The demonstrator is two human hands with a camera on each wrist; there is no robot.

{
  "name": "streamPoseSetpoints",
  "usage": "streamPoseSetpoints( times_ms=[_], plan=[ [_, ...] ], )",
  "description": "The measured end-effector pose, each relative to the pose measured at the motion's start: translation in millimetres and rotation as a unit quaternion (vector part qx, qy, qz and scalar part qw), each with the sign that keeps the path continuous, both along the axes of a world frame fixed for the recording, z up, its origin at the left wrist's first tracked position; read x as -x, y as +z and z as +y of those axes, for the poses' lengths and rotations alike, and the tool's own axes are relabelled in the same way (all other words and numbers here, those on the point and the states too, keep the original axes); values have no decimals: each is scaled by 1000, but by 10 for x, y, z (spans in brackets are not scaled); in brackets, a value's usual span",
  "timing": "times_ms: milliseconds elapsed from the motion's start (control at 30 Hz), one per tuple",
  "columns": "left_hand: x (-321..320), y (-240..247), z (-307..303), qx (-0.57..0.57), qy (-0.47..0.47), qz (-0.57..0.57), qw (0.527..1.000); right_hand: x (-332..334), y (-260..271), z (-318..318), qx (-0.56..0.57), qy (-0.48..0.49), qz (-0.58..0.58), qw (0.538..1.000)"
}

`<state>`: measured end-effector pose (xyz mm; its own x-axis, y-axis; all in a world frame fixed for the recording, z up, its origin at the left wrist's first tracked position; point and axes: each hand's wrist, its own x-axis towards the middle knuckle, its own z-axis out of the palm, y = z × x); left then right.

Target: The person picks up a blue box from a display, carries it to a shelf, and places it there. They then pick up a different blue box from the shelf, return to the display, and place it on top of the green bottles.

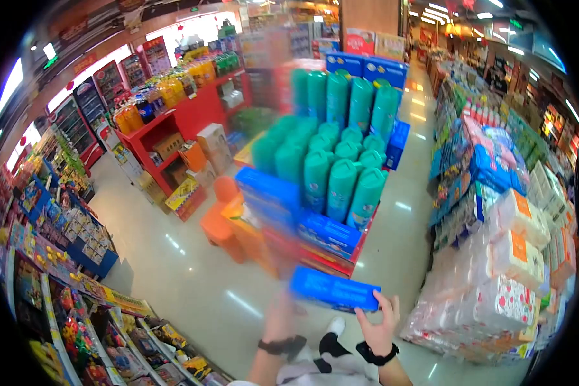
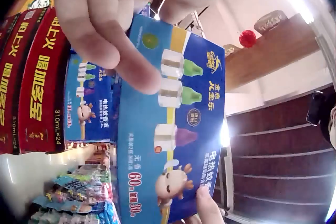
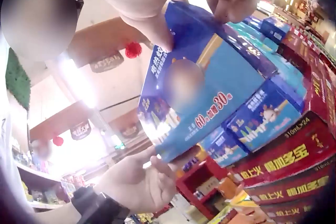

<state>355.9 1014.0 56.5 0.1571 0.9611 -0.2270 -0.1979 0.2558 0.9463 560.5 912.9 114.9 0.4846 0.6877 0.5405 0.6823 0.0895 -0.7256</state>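
Observation:
A blue box of electric mosquito-repellent liquid [image 1: 334, 289] is held out in front of the body between both hands. My right hand [image 1: 381, 323] pinches its right end, thumb on one side and fingers on the other. At the opposite end is my left hand [image 1: 283, 321], blurred in the head view. The left wrist view shows the left fingers [image 2: 139, 71] over the face of the box [image 2: 173, 129], which has printed refill bottles and a cartoon figure. A right fingertip [image 2: 209, 208] touches its lower corner there.
A display stand ahead carries turquoise bottles [image 1: 344, 186], with blue boxes [image 1: 330, 233] along its front and red drink cartons [image 2: 42, 87] below. An orange stool [image 1: 228, 222] stands left of it. Wrapped paper packs [image 1: 505, 299] are stacked to the right, and shelves [image 1: 109, 334] stand lower left.

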Motion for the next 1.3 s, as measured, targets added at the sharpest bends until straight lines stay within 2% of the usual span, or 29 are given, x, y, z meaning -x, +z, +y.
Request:
streamPoseSetpoints(
  times_ms=[67, 233, 300, 400, 433, 567, 800, 967, 1067, 1300],
  plan=[
    [-125, 59, 212, -59, -41, 41, 997, -174, 1, 197, -28, 7, 35, 999],
    [-458, 54, 777, -180, -66, 37, 981, -595, -19, 658, -84, 29, 34, 995],
    [-559, 183, 850, -45, -45, -108, 992, -629, 68, 785, -71, 24, 56, 996],
    [-731, 262, 1074, -25, -14, -64, 998, -703, 32, 948, -80, 25, 49, 995],
    [-716, 241, 1155, -42, -38, -23, 998, -698, 85, 962, -57, 13, 46, 997],
    [-722, 224, 1405, -69, -28, 64, 995, -669, 39, 1143, -87, 5, 29, 996],
    [-666, 127, 1736, -69, -36, 102, 992, -516, 45, 1367, -86, -2, -47, 995],
    [-590, 68, 1901, -115, -63, 155, 979, -397, 3, 1470, -71, -29, -35, 996],
    [-618, 173, 1912, -90, -76, 96, 988, -388, 2, 1490, -53, -45, -27, 997],
    [-579, 29, 2075, -65, -77, 82, 992, -335, -55, 1611, -30, -58, -33, 997]
  ],
)
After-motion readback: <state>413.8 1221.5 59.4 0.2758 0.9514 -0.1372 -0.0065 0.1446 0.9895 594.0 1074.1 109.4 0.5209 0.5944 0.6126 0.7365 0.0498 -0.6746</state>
